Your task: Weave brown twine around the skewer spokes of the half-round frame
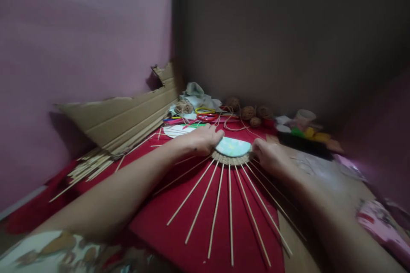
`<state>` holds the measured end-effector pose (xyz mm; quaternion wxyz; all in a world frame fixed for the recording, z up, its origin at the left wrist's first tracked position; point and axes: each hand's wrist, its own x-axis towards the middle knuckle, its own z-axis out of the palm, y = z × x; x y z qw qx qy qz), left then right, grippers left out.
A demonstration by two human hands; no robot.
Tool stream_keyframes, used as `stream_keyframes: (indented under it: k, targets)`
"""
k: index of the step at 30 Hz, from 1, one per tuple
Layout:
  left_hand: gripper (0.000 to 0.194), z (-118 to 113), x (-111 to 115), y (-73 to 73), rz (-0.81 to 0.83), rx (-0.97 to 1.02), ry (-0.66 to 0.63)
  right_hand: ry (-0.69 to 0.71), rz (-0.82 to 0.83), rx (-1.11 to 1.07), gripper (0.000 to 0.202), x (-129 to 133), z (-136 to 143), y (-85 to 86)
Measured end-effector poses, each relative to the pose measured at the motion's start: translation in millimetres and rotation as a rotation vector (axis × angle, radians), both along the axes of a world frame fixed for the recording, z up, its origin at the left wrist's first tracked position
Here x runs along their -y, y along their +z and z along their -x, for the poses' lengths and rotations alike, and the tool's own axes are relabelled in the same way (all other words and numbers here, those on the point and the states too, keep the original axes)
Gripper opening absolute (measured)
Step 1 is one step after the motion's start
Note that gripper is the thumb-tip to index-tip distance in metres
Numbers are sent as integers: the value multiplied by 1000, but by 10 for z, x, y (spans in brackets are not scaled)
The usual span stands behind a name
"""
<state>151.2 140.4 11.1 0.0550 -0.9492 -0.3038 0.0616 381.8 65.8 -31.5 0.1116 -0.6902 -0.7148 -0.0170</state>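
Observation:
A half-round woven piece (232, 160) lies on the red cloth, with thin pale sticks (229, 213) fanning out from its curved edge towards me. On top of the weave is a pale green and white half-disc (233, 146). My left hand (206, 140) is closed at the left edge of the woven piece, thumb towards the half-disc. At its right edge my right hand (270, 158) is curled into a pinch, its fingertips partly hidden. Any loose strand in that pinch is too small to make out.
Torn cardboard (128, 119) leans on the left wall beside a bundle of sticks (89, 164). Scissors with red and yellow handles (206, 114) and balls of brown twine (248, 113) lie at the back. A black tray (304, 145) and a pink object (382, 222) are on the right.

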Motion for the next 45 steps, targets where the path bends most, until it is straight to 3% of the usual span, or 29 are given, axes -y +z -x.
stream_keyframes:
  k: [5,10,14,19,22,25,28,30,32,35,38,40,45]
  targets:
    - [38,54,-57,-22,-145,101,-44,-92,-10,0,8,26,90,142]
    - [41,126,-202,-4,-124,168,-73,-184,59,109,11,125,430,297]
    - [40,154,-350,-101,-95,152,-128,-189,166,142,18,166,630,241]
    - [30,130,-497,-267,-46,111,-144,-110,108,77,15,135,511,102]
    - [31,79,-425,-232,-46,163,-140,-113,82,47,14,128,416,74]
    - [43,-11,-240,-158,-40,257,-239,-110,76,42,15,125,388,60]
    - [37,-94,-81,-120,-38,288,-300,-79,68,30,13,135,395,45]
    - [29,-98,-67,-100,-75,249,-206,-58,59,17,13,159,399,21]
    - [27,-37,-148,-62,-104,238,3,-46,36,0,13,196,396,-28]
    - [33,161,-402,20,-158,271,359,-24,-27,-29,13,270,389,-129]
    - [46,378,-721,72,-188,272,636,-35,-77,-59,13,341,401,-195]
    - [55,469,-926,71,-150,263,726,-55,-73,-63,13,370,427,-201]
    - [57,479,-1342,40,-118,282,786,-73,-9,-40,14,370,508,-151]
